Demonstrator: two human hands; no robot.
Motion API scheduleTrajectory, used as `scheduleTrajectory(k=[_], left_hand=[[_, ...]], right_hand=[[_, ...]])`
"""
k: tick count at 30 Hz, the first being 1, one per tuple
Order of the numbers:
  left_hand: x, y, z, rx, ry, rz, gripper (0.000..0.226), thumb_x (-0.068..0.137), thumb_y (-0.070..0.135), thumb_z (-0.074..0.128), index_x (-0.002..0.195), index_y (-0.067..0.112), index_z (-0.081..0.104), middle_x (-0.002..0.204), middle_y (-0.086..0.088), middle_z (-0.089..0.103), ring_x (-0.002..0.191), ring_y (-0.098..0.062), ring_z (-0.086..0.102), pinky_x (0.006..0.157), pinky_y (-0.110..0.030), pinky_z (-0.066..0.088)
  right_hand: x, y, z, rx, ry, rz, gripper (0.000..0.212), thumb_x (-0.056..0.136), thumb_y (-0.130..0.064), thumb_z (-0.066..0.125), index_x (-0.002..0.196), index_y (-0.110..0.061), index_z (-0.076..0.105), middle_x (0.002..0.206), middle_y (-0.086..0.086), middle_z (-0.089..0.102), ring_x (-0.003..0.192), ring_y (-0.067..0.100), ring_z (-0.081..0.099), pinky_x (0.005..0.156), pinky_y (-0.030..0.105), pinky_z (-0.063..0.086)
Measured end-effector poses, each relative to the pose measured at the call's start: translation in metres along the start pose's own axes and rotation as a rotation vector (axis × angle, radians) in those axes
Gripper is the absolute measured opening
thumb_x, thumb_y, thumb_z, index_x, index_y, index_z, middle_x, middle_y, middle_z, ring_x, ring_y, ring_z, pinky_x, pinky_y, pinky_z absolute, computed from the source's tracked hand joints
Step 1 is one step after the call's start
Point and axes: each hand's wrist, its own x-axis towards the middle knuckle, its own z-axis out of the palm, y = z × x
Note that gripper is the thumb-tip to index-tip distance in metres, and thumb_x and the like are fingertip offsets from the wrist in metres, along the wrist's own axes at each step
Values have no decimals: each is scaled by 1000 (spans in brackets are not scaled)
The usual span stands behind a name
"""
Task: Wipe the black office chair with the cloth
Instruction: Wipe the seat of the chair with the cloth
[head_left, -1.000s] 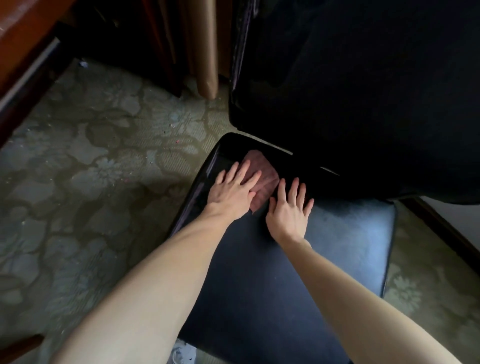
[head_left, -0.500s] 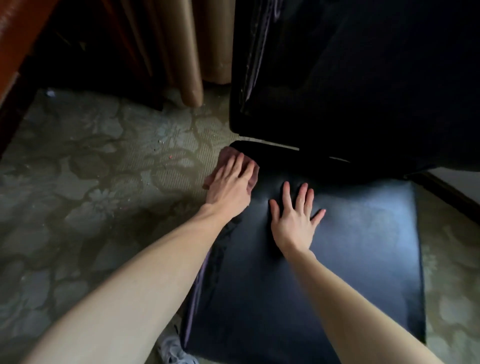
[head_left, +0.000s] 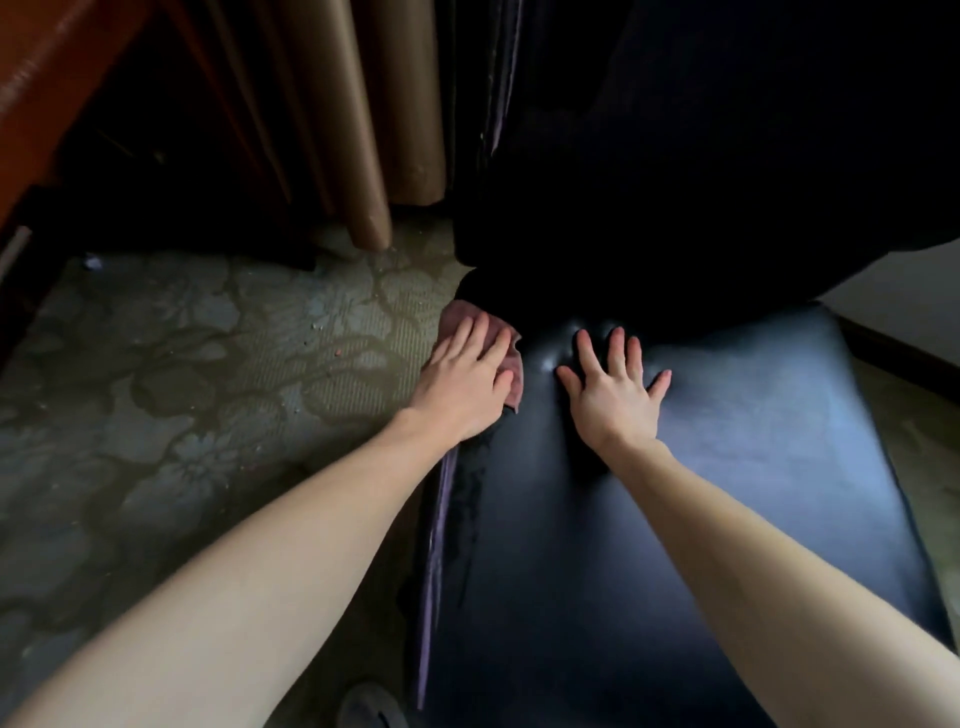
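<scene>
The black office chair fills the right half of the view, its glossy seat (head_left: 727, 493) below and its dark backrest (head_left: 701, 156) above. A small pinkish cloth (head_left: 457, 319) lies on the seat's rear left corner, at the edge. My left hand (head_left: 467, 379) presses flat on the cloth with straight fingers and covers most of it. To its right, my right hand (head_left: 613, 387) lies flat on the bare seat, fingers spread, near the gap under the backrest.
Patterned green carpet (head_left: 182, 389) covers the floor left of the chair. Beige curtain folds (head_left: 353, 130) hang behind it, and a reddish wooden furniture edge (head_left: 47, 88) runs along the top left. A shoe tip (head_left: 369, 706) shows at the bottom edge.
My left hand has slid the cloth leftward from the seat's rear toward its left corner edge. My right hand stayed flat on the seat. The view has shifted closer.
</scene>
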Motion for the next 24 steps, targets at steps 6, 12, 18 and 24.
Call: scheduleTrajectory(k=[6, 12, 18, 24], left_hand=[[-45, 2, 25, -32, 101, 21, 57, 106, 31, 33, 159, 16, 16, 167, -10, 3, 154, -22, -1, 121, -34, 4], [18, -14, 6, -94, 21, -107, 62, 105, 28, 33, 159, 16, 6, 167, -11, -7, 154, -28, -1, 123, -40, 9], [35, -22, -13, -276, 8, -111, 66, 101, 27, 44, 160, 24, 13, 167, -2, 1, 152, -28, 12, 120, -28, 14], [5, -23, 7, -339, 81, -78, 62, 99, 22, 51, 156, 22, 27, 166, 2, 13, 151, -18, 18, 117, -20, 19]], right_hand=[[-7, -18, -7, -24, 55, -20, 53, 103, -44, 31, 154, -32, 19, 162, 17, 10, 150, 36, 5, 113, 68, 8], [-25, -9, 5, 19, 5, -105, 63, 97, -62, 31, 154, -42, 14, 165, 10, 0, 151, 34, -5, 113, 67, 1], [-18, -10, 0, -3, -102, -101, 63, 98, -61, 34, 153, -43, 10, 165, 7, -3, 150, 34, -8, 113, 66, -1], [-17, -11, 0, -6, -98, -103, 63, 98, -61, 33, 153, -44, 9, 165, 7, -2, 150, 35, -8, 113, 67, -1]])
